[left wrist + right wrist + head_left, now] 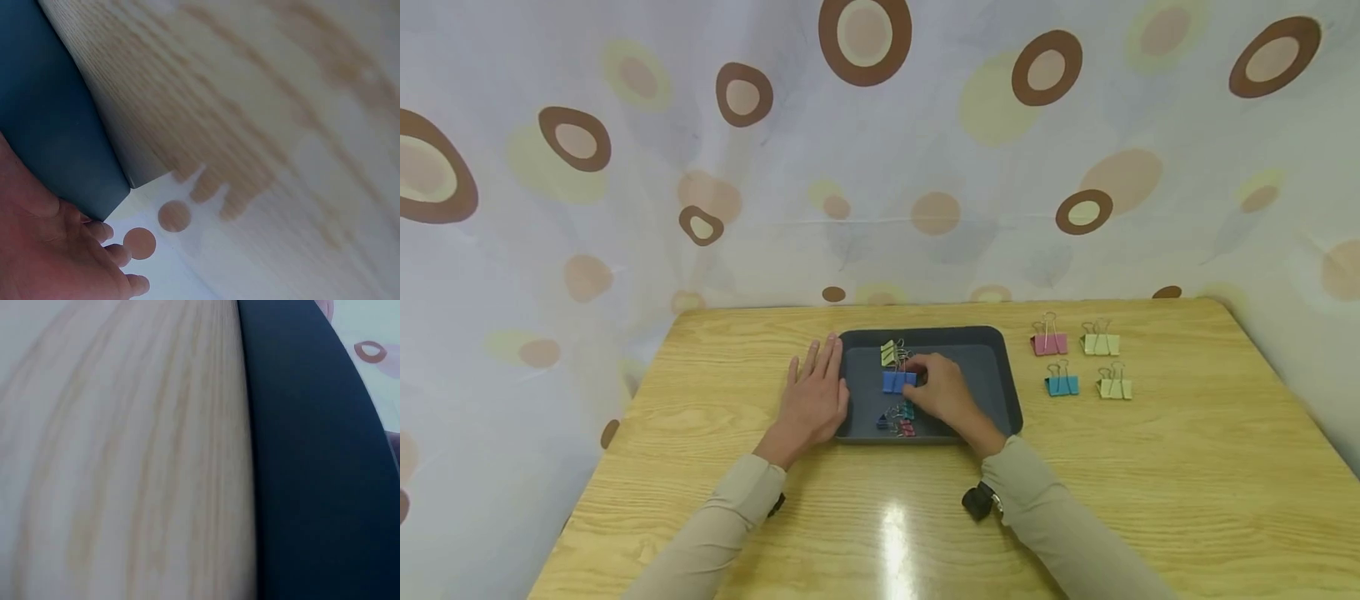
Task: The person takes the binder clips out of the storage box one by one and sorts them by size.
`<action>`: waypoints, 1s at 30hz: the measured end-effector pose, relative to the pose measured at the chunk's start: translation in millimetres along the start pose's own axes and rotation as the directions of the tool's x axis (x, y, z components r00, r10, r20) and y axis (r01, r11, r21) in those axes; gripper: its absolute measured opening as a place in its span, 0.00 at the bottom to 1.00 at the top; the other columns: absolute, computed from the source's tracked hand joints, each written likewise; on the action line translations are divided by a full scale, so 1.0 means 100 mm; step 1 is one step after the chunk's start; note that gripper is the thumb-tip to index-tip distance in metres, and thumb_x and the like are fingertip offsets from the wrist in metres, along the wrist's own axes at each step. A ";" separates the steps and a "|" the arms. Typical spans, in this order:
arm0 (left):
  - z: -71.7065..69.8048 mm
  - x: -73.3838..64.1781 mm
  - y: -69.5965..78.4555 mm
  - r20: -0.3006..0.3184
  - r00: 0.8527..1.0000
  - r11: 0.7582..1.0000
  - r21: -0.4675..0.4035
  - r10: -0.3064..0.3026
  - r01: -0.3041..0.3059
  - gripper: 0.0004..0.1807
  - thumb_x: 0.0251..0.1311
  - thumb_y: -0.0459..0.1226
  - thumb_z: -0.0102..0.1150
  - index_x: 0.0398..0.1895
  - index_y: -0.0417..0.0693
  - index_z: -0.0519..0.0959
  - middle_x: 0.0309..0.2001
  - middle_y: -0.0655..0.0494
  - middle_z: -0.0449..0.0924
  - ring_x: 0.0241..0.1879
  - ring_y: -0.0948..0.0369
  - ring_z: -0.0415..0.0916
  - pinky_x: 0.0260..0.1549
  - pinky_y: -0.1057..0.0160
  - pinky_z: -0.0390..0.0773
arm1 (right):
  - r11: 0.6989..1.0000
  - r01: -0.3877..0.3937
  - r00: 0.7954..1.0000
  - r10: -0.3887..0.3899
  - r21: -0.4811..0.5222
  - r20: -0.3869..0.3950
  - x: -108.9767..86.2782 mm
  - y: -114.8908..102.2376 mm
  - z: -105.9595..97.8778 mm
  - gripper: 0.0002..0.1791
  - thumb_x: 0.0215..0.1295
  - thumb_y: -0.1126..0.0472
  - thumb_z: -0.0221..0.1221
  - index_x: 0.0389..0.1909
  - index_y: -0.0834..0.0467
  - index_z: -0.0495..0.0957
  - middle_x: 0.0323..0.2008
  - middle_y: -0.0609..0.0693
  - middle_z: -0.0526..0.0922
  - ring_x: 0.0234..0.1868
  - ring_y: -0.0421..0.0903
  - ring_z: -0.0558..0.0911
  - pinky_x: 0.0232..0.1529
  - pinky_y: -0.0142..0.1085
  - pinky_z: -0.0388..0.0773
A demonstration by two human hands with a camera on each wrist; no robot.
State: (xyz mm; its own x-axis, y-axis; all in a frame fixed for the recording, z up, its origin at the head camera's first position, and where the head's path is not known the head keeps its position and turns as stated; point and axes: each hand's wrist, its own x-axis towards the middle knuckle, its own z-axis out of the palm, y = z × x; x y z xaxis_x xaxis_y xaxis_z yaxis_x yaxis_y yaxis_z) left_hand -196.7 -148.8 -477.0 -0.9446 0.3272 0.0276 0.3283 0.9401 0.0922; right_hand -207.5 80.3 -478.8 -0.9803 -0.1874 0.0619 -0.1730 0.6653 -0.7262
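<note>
A dark shallow tray [991,375] lies on the wooden table, its outer wall [319,456] filling much of the right wrist view. Inside it, my right hand [947,393] pinches a blue binder clip [893,382] between thumb and fingers. Just beyond that clip is a yellow-green binder clip [889,354] with wire handles. Nearer me in the tray lie smaller clips: a teal one [908,410], a dark blue one [882,422] and pink ones [907,428]. My left hand [811,402] rests with straight fingers along the tray's left side; the left wrist view shows its palm [56,256] against the wall.
Right of the tray, larger binder clips stand on the table [1150,475]: a pink one [1049,343], a blue one [1062,386] and two pale yellow ones, one at the back [1101,344] and one nearer [1115,389]. A patterned curtain [887,258] hangs behind the table.
</note>
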 end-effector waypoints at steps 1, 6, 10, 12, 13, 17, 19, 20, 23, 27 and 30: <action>0.00 0.00 0.00 0.000 1.000 1.000 0.001 -0.001 0.001 0.35 0.81 0.43 0.33 0.83 0.40 0.41 0.83 0.46 0.38 0.81 0.45 0.39 0.74 0.38 0.45 | 1.000 0.002 1.000 -0.002 -0.002 -0.004 0.00 0.01 -0.01 0.12 0.61 0.65 0.68 0.46 0.59 0.88 0.41 0.52 0.86 0.40 0.49 0.81 0.46 0.49 0.79; -0.03 0.00 0.01 -0.005 1.000 1.000 0.001 -0.001 0.001 0.34 0.81 0.42 0.34 0.83 0.40 0.42 0.83 0.46 0.39 0.81 0.45 0.39 0.74 0.38 0.46 | 0.999 0.033 0.999 -0.033 0.003 0.001 0.00 0.04 -0.05 0.09 0.63 0.65 0.68 0.45 0.58 0.88 0.43 0.53 0.87 0.45 0.52 0.83 0.50 0.50 0.79; -0.04 -0.01 0.01 -0.013 1.000 1.000 -0.004 0.002 -0.002 0.34 0.81 0.42 0.34 0.83 0.40 0.43 0.83 0.46 0.40 0.81 0.45 0.40 0.74 0.37 0.46 | 0.998 0.062 0.998 -0.062 0.015 0.000 -0.03 0.06 -0.08 0.07 0.64 0.66 0.68 0.42 0.60 0.87 0.42 0.53 0.88 0.44 0.52 0.84 0.49 0.49 0.81; -0.03 -0.01 0.01 -0.018 1.000 1.000 -0.009 0.005 -0.006 0.34 0.80 0.42 0.35 0.83 0.39 0.43 0.83 0.46 0.41 0.81 0.45 0.40 0.74 0.37 0.47 | 0.997 0.076 0.997 -0.076 0.024 -0.007 -0.05 0.07 -0.10 0.06 0.63 0.66 0.68 0.40 0.60 0.87 0.41 0.53 0.88 0.43 0.52 0.85 0.48 0.49 0.81; -0.03 -0.01 0.00 -0.017 1.000 1.000 -0.011 0.006 -0.006 0.34 0.80 0.42 0.35 0.83 0.39 0.43 0.83 0.45 0.41 0.81 0.45 0.40 0.74 0.37 0.46 | 0.996 0.079 0.997 -0.079 0.032 -0.010 -0.06 0.07 -0.11 0.05 0.63 0.67 0.68 0.39 0.60 0.88 0.40 0.53 0.88 0.43 0.52 0.85 0.48 0.49 0.81; -0.02 -0.01 0.00 -0.007 1.000 1.000 -0.025 0.005 -0.005 0.35 0.80 0.42 0.34 0.83 0.39 0.43 0.83 0.45 0.40 0.81 0.44 0.40 0.74 0.37 0.45 | 0.993 0.105 0.994 -0.104 0.057 -0.013 -0.08 0.09 -0.15 0.03 0.64 0.68 0.68 0.38 0.61 0.87 0.39 0.53 0.88 0.42 0.52 0.86 0.48 0.49 0.82; -0.03 -0.01 0.00 0.001 1.000 1.000 -0.024 0.001 -0.001 0.35 0.81 0.42 0.34 0.83 0.40 0.42 0.83 0.46 0.39 0.81 0.45 0.39 0.74 0.37 0.45 | 0.991 0.113 0.994 -0.112 0.071 -0.014 -0.09 0.10 -0.17 0.03 0.64 0.68 0.68 0.37 0.61 0.87 0.39 0.53 0.88 0.42 0.52 0.86 0.47 0.49 0.82; -0.03 -0.01 0.00 0.001 1.000 1.000 -0.025 0.000 0.000 0.35 0.81 0.42 0.34 0.83 0.40 0.42 0.83 0.46 0.40 0.81 0.45 0.39 0.74 0.37 0.45 | 0.990 0.115 0.993 -0.114 0.080 -0.016 -0.10 0.12 -0.19 0.03 0.64 0.69 0.67 0.37 0.61 0.87 0.40 0.54 0.88 0.42 0.52 0.87 0.47 0.49 0.83; -0.03 -0.01 0.00 -0.003 1.000 1.000 -0.017 0.002 -0.002 0.35 0.81 0.42 0.34 0.83 0.39 0.42 0.83 0.46 0.40 0.81 0.45 0.40 0.74 0.36 0.45 | 0.986 0.113 0.993 -0.111 0.121 -0.025 -0.12 0.16 -0.25 0.03 0.65 0.69 0.67 0.38 0.61 0.87 0.40 0.55 0.89 0.42 0.53 0.88 0.47 0.49 0.84; -0.04 -0.01 0.01 -0.008 1.000 1.000 -0.013 0.004 -0.004 0.35 0.80 0.42 0.35 0.83 0.39 0.43 0.83 0.45 0.41 0.81 0.45 0.41 0.74 0.36 0.46 | 0.979 0.111 0.994 -0.107 0.172 -0.032 -0.17 0.24 -0.34 0.04 0.66 0.66 0.67 0.40 0.60 0.87 0.42 0.55 0.89 0.44 0.53 0.88 0.48 0.48 0.84; -0.06 -0.02 0.02 0.001 1.000 1.000 -0.016 -0.001 0.001 0.34 0.81 0.42 0.34 0.83 0.40 0.42 0.83 0.46 0.41 0.81 0.45 0.40 0.74 0.37 0.46 | 0.973 0.106 0.994 -0.100 0.204 -0.039 -0.21 0.28 -0.42 0.05 0.66 0.66 0.68 0.41 0.60 0.88 0.42 0.54 0.89 0.44 0.51 0.88 0.48 0.46 0.84</action>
State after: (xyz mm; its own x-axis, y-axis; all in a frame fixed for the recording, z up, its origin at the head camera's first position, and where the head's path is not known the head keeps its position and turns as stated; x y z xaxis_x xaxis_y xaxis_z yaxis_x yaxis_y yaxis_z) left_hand -194.6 -148.4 -470.9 -0.9450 0.3259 0.0268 0.3269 0.9389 0.1080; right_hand -196.1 133.8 -471.6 -0.9610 -0.2247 0.1613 -0.2533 0.4803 -0.8397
